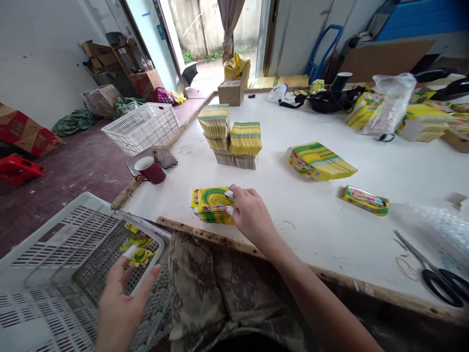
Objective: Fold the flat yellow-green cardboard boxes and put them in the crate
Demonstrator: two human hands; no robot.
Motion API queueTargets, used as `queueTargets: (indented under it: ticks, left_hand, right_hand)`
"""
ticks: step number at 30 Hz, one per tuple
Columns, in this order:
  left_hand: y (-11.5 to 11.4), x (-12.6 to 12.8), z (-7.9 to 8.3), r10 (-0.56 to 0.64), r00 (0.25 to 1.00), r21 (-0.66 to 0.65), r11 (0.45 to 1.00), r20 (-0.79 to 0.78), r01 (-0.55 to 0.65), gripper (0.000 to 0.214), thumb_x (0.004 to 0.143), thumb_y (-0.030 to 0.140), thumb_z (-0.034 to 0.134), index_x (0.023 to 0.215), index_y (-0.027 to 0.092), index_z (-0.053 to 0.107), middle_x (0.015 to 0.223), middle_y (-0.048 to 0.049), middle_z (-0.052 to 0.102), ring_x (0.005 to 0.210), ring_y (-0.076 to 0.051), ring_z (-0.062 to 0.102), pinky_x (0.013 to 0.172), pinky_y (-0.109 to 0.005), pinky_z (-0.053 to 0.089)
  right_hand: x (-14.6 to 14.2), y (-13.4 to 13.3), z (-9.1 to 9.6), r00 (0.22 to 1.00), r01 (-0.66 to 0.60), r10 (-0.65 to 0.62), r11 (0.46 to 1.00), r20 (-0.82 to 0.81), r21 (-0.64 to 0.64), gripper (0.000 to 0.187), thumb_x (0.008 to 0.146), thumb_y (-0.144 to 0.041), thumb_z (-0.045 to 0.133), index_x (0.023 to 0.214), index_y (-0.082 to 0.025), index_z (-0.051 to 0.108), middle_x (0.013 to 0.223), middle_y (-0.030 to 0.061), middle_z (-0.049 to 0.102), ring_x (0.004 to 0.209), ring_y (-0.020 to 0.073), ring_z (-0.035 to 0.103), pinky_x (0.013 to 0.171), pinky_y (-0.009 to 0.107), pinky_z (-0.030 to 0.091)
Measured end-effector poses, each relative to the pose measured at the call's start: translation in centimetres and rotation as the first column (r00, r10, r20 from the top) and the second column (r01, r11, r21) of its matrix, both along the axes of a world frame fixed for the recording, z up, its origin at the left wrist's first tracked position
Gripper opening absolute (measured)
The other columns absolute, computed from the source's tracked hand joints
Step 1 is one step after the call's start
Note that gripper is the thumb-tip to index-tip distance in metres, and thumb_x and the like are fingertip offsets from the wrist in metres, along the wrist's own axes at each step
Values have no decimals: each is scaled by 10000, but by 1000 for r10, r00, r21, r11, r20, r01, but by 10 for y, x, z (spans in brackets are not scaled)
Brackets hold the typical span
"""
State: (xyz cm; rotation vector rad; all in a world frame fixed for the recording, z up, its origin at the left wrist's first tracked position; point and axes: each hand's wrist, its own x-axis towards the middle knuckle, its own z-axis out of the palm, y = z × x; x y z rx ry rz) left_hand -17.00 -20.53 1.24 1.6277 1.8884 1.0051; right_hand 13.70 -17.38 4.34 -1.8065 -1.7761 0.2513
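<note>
A small stack of flat yellow-and-green printed cartons [209,199] lies near the front edge of the table. My right hand [249,210], with white covers on its fingertips, pinches the top carton at the right end of this stack. Over the white plastic basket [44,215] at the left, my left hand [122,288] is open, thumb and fingers apart, with nothing between them. Just past its fingertips is a blurred yellow-green carton [138,241]. Several more cartons [141,256] are at the bottom of the basket.
Behind the stack stand tall piles of cartons [246,138]; a fanned bundle [322,161] and one formed box [365,199] lie to the right. Scissors [436,274] rest at the front right. A maroon mug [151,171] stands left. Another white crate [142,124] is beyond.
</note>
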Motion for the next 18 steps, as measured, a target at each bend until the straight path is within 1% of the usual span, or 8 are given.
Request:
queueTargets:
  ticks: [2, 6, 10, 12, 14, 16, 17, 18]
  left_hand:
    - [-3, 14, -12, -123, 988, -15, 992, 92, 125, 590, 736, 522, 682, 1227, 245, 509, 1283, -77, 523, 1117, -327, 541, 998, -554, 414]
    - [-4, 38, -25, -265, 950, -23, 962, 164, 272, 497, 789, 468, 664, 1216, 265, 512, 1280, -71, 529, 1093, -290, 553, 996, -555, 401]
    - [-6, 63, -22, -333, 859, -11, 931, 390, 366, 447, 846, 378, 641, 1247, 267, 475, 1297, -69, 523, 1133, -220, 533, 1004, -389, 428]
    - [-7, 78, -16, -339, 767, 42, 924, 545, 379, 460, 865, 366, 619, 1277, 250, 450, 1270, -86, 532, 1145, -212, 526, 973, -321, 452]
    - [-10, 95, -8, -365, 627, 183, 923, 688, 337, 532, 831, 447, 638, 1282, 234, 455, 1227, -96, 537, 1130, -240, 525, 938, -325, 483]
    - [-12, 111, 2, -375, 433, 293, 924, 819, 245, 656, 767, 571, 651, 1299, 239, 459, 1251, -94, 508, 1163, -279, 490, 963, -376, 476]
    - [-14, 118, 7, -352, 347, 298, 933, 869, 200, 716, 748, 629, 632, 1324, 246, 448, 1286, -93, 488, 1196, -298, 462, 984, -401, 463]
    - [-15, 124, 12, -324, 289, 287, 944, 901, 163, 749, 735, 677, 608, 1329, 246, 456, 1290, -92, 493, 1204, -310, 457, 986, -414, 464]
  right_hand:
    - [-5, 7, -6, 998, -19, 23, 996, 51, -82, 378, 797, -50, 490, 1169, -101, 527, 1022, 138, 638, 927, 286, 517, 849, 420, 450]
    - [-6, 12, -14, 998, -24, 28, 996, 47, -82, 388, 759, -35, 519, 1141, -105, 518, 1040, 141, 601, 925, 272, 500, 846, 395, 442]
    - [-3, 8, -4, 997, -5, 0, 998, -82, -67, 401, 744, -34, 538, 1120, -147, 455, 1017, 97, 589, 896, 232, 511, 796, 361, 438]
    - [-5, 0, 5, 974, 5, -13, 999, -226, -35, 397, 755, -27, 513, 1107, -187, 421, 979, 58, 581, 847, 200, 525, 759, 344, 431]
    - [-12, -14, 14, 918, -25, 29, 1000, -396, 13, 389, 771, -46, 514, 1100, -221, 402, 944, 22, 565, 797, 165, 528, 731, 313, 432]
    - [-23, -32, 17, 815, -115, 119, 992, -567, 43, 416, 754, -50, 541, 1091, -250, 402, 906, -16, 558, 761, 130, 523, 705, 265, 433]
    - [-31, -41, 17, 749, -174, 156, 984, -644, 35, 431, 736, -32, 540, 1078, -262, 412, 886, -34, 558, 745, 116, 517, 695, 246, 429]
    - [-38, -49, 16, 678, -238, 180, 971, -713, 19, 437, 715, -11, 534, 1053, -266, 428, 865, -48, 558, 731, 106, 509, 683, 231, 423]
